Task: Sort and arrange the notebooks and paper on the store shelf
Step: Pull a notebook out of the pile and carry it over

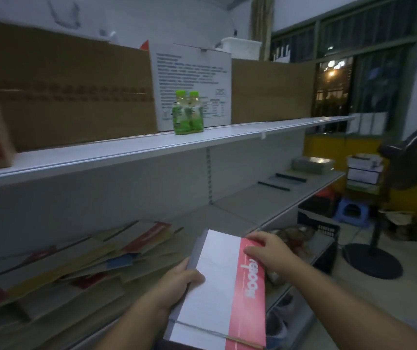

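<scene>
A stack of notebooks (217, 281), white cover with a red band on top, sits low in the middle of the head view, over the front edge of the middle shelf (247, 205). My left hand (182, 281) grips the stack's left edge. My right hand (265, 248) rests on the red band near the far right corner, fingers bent over it. A loose, overlapping pile of brown, red, yellow and blue notebooks (81, 266) lies on the shelf to the left. At the shelf's far right lie dark-spined pads (285, 180) and a grey paper stack (311, 165).
The upper shelf (151, 147) carries cardboard boxes (76, 92), a white printed box (192, 82) and a pack of green bottles (188, 113). To the right stand a fan (389, 198), a black crate (318, 226), a blue stool (352, 210) and stacked boxes (364, 168).
</scene>
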The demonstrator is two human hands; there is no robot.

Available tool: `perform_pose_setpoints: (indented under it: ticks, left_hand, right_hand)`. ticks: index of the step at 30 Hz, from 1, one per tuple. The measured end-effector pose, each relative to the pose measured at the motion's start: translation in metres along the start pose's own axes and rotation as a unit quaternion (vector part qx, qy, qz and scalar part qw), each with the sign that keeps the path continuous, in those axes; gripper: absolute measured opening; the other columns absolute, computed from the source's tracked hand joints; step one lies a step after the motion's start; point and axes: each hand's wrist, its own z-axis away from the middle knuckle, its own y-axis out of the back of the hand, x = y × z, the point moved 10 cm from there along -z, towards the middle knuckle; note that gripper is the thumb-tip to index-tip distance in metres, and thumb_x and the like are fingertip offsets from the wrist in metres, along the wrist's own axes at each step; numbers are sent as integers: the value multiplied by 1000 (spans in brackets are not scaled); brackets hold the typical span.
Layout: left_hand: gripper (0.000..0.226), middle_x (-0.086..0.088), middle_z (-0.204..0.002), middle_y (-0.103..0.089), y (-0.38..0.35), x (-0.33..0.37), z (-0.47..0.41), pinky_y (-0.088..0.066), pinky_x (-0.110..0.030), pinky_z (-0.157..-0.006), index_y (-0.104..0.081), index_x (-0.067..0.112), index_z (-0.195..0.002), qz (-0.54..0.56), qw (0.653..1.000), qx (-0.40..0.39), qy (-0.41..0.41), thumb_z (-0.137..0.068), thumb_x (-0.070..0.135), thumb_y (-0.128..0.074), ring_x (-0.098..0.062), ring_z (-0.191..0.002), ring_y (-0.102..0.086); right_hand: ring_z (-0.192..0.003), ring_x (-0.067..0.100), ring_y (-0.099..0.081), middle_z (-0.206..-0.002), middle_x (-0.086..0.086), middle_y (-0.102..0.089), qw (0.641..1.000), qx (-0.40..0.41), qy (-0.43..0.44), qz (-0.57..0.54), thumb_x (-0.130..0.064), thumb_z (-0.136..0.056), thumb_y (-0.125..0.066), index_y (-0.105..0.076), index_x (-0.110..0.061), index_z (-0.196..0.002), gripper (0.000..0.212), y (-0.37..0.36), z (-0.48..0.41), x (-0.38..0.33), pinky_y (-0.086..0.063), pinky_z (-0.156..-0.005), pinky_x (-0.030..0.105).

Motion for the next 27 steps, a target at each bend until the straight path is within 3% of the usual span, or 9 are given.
perform_pose_setpoints:
  ticks: [3, 5, 9, 12, 15, 19, 23, 27]
  left_hand:
    - [58, -16, -103, -72, -42, -7, -24, -55, -37, -69, -58, 18, -119, 13, 1000, -25, 6, -62, 8, -56, -35, -88, -69]
    - [57, -17, -106, -71, -68, -15, -39, -56, -44, -76, -56, 22, -121, 25, 999, -40, 20, -65, 10, -58, -38, -94, -68]
    - [50, -19, -110, -69, -106, -25, -76, -49, -57, -91, -55, 22, -123, 29, 997, -60, 40, -76, 11, -63, -43, -102, -64]
    - [40, -20, -109, -69, -130, -28, -110, -47, -56, -95, -57, 19, -121, 35, 996, -67, 53, -83, 10, -61, -43, -105, -62]
    - [34, -17, -110, -70, -156, -34, -146, -46, -54, -97, -58, 25, -121, 41, 992, -92, 81, -88, 17, -56, -41, -106, -62]
    - [40, -16, -109, -70, -191, -35, -202, -53, -52, -85, -51, 28, -126, 35, 988, -125, 79, -88, 16, -58, -39, -99, -66]
    - [39, -16, -105, -71, -207, -17, -269, -55, -43, -76, -51, 19, -127, 68, 992, -100, 47, -91, 5, -54, -37, -93, -68]
    - [32, -21, -104, -68, -214, 1, -342, -54, -46, -73, -51, 14, -122, 148, 988, -39, 34, -92, 3, -50, -40, -88, -66]
  right_hand:
    - [-73, 2, -58, -94, -2, -62, 1000, 17, -14, -22, -3, -82, -64, -63, -15, -106, 27, 37, -1, 25, -47, -54, 11]
    - [-73, 1, -55, -96, -1, -61, 999, 25, -16, -19, -2, -83, -63, -62, -15, -106, 27, 59, -5, 39, -44, -51, 9]
    - [-82, 7, -60, -99, -1, -61, 999, 35, -31, -6, -6, -83, -61, -61, -19, -109, 29, 96, -13, 64, -51, -63, 18]
    - [-85, 12, -63, -99, 1, -63, 997, 55, -47, 3, -5, -83, -60, -60, -19, -106, 27, 126, -25, 84, -52, -70, 22]
    - [-78, 10, -64, -96, 0, -63, 995, 72, -67, 9, -4, -83, -60, -60, -21, -103, 26, 152, -40, 107, -54, -66, 23]
    - [-81, 16, -67, -104, 3, -64, 991, 85, -103, 20, -9, -86, -59, -58, -21, -111, 28, 184, -71, 139, -58, -73, 32]
    - [-77, 7, -63, -98, -8, -57, 988, 94, -115, -43, -16, -93, -54, -36, -21, -136, 47, 212, -123, 153, -52, -61, 17]
    - [-80, 13, -67, -94, -5, -66, 980, 47, -165, -105, -23, -96, -51, -37, -31, -111, 22, 213, -170, 174, -54, -69, 28]
